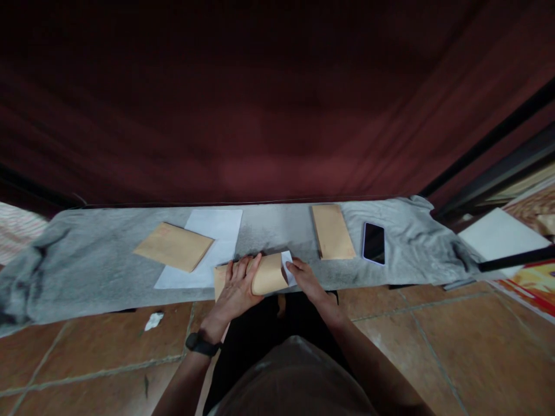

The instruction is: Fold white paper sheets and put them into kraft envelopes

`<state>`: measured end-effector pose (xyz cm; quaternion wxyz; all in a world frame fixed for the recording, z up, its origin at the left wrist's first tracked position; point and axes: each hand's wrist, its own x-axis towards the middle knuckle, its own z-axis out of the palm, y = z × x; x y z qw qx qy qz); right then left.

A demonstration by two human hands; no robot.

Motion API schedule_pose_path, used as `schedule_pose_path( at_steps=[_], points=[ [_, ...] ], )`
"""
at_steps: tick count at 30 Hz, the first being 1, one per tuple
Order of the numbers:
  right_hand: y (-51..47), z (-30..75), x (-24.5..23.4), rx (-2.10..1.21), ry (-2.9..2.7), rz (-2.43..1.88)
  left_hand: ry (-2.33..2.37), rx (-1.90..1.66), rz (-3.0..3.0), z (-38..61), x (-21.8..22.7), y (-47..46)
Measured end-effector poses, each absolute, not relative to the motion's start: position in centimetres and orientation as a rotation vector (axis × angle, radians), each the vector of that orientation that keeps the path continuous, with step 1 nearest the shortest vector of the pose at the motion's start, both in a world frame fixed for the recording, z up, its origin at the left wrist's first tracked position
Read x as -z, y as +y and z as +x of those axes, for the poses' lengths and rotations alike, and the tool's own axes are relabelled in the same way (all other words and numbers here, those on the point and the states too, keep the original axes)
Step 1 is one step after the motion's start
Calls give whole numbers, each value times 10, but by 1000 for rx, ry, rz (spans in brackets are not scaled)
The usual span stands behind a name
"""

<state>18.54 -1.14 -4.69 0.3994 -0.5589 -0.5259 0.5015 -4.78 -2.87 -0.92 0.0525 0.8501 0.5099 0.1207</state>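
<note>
A brown paper envelope [269,275] lies at the front edge of the grey cloth, its mouth facing right and bulging a little. My left hand [241,284] rests across its left half with fingers stretched out, pressing on it. At the mouth, my right hand [306,278] pinches a folded white paper [287,266] that sits partly inside the envelope. How far the paper reaches in is hidden. Left of my hands, another brown envelope [176,245] overlaps white sheets of paper [219,222].
A stack of brown envelopes [333,231] lies to the right, beside a phone [374,242] with a dark screen. Grey cloth [108,277] covers the narrow table, with a dark red curtain [269,115] behind. A white board [498,234] stands at far right; crumpled tissue [154,320] lies on the tiled floor.
</note>
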Motion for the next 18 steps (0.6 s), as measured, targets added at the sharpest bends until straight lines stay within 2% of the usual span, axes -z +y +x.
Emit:
schedule_pose_path(
  at_steps=[18],
  points=[
    [-12,173,52,-1099,-1414,-1592,1522,-420,2572,-36,15,-25]
  ],
)
